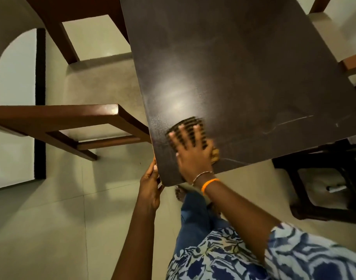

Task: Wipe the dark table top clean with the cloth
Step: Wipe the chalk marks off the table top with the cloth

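The dark table top point(233, 67) fills the upper middle of the head view, with its near left corner close to me. My right hand point(193, 152) lies flat near that corner, fingers spread, pressing a striped cloth point(190, 125) onto the surface; an orange part of the cloth point(215, 153) shows beside my thumb. The cloth and fingers are blurred. My left hand point(150, 184) grips the table's left edge just beside the corner. Faint pale streaks point(288, 123) mark the surface to the right of the cloth.
A brown wooden chair point(72, 122) stands left of the table and another one point(58, 21) further back. A dark stool frame point(324, 178) sits under the table's near right side. Chair parts point(352, 63) show at the right edge. Pale tiled floor point(51, 229) lies below.
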Available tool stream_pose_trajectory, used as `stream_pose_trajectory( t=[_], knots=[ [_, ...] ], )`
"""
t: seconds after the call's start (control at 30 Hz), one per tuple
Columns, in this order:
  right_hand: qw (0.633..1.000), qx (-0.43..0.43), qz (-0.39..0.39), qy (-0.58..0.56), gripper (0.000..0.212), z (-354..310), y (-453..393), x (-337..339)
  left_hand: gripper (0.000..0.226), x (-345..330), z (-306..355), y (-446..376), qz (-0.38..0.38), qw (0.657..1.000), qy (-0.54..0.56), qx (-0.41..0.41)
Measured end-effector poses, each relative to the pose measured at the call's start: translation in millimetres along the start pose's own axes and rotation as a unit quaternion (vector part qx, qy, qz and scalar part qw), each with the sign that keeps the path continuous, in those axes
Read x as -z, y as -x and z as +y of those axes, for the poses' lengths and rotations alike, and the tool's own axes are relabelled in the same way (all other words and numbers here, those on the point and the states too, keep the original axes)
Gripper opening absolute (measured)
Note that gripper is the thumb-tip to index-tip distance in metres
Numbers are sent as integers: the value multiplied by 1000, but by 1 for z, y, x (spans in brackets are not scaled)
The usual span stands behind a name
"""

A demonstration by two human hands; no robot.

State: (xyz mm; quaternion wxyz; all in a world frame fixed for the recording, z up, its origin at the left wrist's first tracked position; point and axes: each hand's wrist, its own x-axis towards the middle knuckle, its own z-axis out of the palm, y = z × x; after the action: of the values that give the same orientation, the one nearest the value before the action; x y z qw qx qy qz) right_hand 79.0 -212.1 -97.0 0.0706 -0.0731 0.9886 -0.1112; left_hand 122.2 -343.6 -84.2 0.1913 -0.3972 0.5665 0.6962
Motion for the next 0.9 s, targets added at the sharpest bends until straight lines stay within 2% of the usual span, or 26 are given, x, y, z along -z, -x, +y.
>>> stream_pose_trajectory(
  t=[0.1,0.23,0.3,0.47,0.53,0.63,0.73,0.8,0.9],
  knots=[
    [994,99,-32,22,61,-40,23,-6,36,-3,0,3,14,1000,-4,-18],
    [977,207,-33,44,57,9,17,0,36,-11,-2,9,54,998,21,-31],
    [986,158,-8,57,58,52,13,9,36,-11,-2,13,68,997,9,-42],
    [996,-66,26,61,58,165,21,41,34,-1,-6,19,69,997,-4,-19],
    [989,-138,30,41,57,176,25,45,34,2,-3,18,53,998,-9,-10],
    [977,-206,49,27,59,138,27,32,35,6,0,14,45,999,-13,-3],
    [988,-149,24,16,64,68,27,13,34,6,0,14,41,999,-8,4],
    [998,-56,-13,0,66,16,34,-4,33,4,0,13,51,999,-2,6],
    [994,85,-63,-10,68,-42,51,-20,33,-1,0,16,73,997,7,0]
  ],
)
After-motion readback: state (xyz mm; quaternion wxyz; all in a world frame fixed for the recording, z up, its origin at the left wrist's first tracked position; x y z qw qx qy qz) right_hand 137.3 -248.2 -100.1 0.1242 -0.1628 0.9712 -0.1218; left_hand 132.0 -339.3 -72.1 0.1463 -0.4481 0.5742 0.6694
